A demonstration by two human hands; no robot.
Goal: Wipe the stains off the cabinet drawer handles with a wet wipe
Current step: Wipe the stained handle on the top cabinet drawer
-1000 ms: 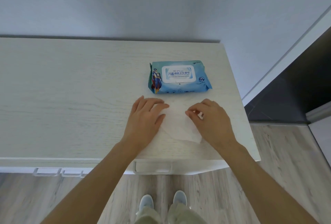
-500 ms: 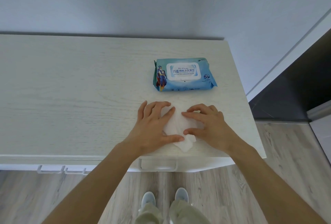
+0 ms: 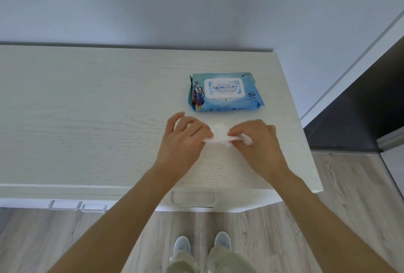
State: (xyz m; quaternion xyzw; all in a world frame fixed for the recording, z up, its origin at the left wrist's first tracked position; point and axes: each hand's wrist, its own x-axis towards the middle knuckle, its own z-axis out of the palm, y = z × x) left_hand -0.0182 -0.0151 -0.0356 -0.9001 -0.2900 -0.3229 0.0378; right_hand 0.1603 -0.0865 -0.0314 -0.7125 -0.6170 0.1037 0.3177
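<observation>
A white wet wipe is bunched between my two hands, just above the pale wooden cabinet top. My left hand pinches its left side and my right hand pinches its right side. A blue pack of wet wipes lies flat behind my hands, its lid shut. Below the front edge, a white drawer handle sits under my wrists, and two smaller handles show further left.
The cabinet top ends at a right edge close to my right hand. A dark doorway and white frame stand to the right. Wood floor and my shoes are below.
The wipe lay spread flat under my hands a second ago; my hands have folded it inward, gathered it into a small bunch and lifted it slightly, moving a little farther from the front edge.
</observation>
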